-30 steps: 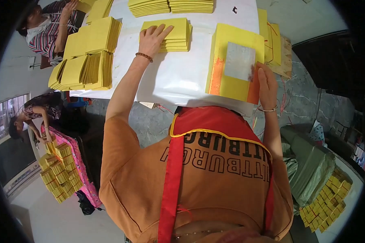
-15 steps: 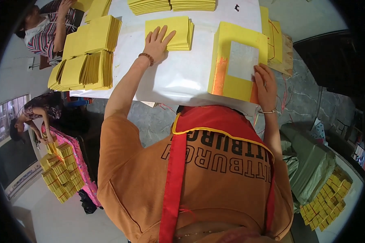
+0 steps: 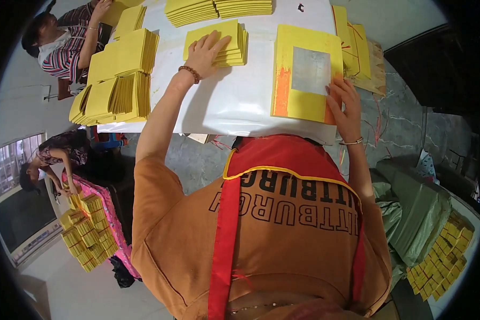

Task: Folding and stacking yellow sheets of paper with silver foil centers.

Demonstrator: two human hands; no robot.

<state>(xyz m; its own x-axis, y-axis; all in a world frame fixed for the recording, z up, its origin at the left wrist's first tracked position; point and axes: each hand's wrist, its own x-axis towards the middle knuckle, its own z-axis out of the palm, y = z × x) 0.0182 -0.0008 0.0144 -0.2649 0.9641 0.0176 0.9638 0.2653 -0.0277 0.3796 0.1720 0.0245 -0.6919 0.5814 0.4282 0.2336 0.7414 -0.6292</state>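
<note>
My left hand [image 3: 205, 56] lies on a small pile of folded yellow paper [image 3: 230, 40], fingers stretched over its top. Lower layers of this pile stick out unevenly toward me and to the right. My right hand [image 3: 345, 106] rests at the right edge of a larger yellow paper stack [image 3: 304, 104], thumb apart from the bent fingers. On that stack lies a grey rectangular sheet [image 3: 310, 69], with orange patches at the stack's left and right sides. What the right fingertips touch underneath is partly hidden.
Folded yellow bundles [image 3: 120, 56] fill the white table's left side; more yellow stacks [image 3: 218, 10] stand at the far edge. Tied yellow bundles [image 3: 354, 50] lie past the right edge. A person in stripes [image 3: 72, 40] sits far left; another person [image 3: 64, 149] bends over bundles.
The view has shifted slightly. My left hand's fingers are less spread on the small pile, whose lower layers now show more. My right hand stays at the larger stack's right edge.
</note>
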